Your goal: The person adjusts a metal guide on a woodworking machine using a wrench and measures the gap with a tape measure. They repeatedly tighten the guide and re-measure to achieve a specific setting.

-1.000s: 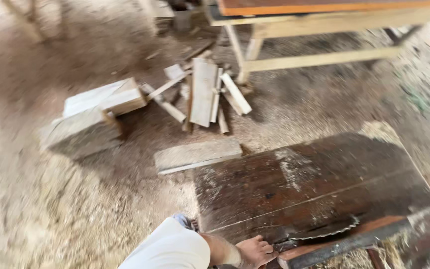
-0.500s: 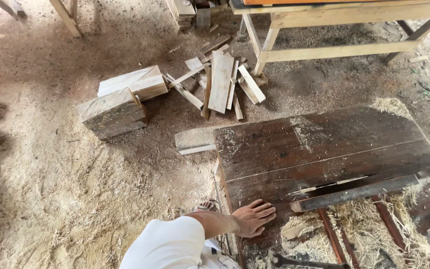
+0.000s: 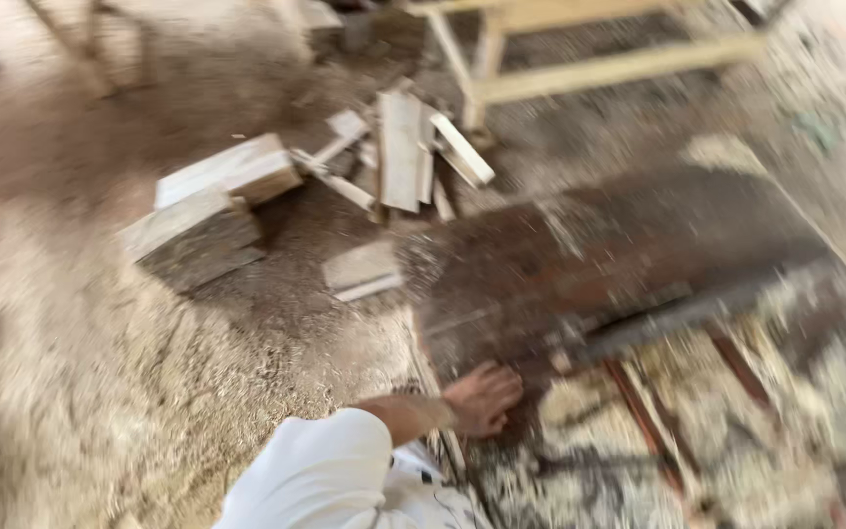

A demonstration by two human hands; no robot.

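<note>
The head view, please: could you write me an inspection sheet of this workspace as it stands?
Surface: dark, worn wooden table top, dusted with sawdust; picture blurred.
Job's things: the table's near edge, where a hand rests flat; whether a blade sits in the slot is too blurred to tell.
Clutter: two thick wood blocks, a small board and a pile of offcuts on the floor.
Grippers: one hand in view, open, white sleeve; which hand it is cannot be told; the other is out of view.
Cables: nothing seen.
Surroundings: sawdust floor, shavings under the table, a pale wooden frame behind.
</note>
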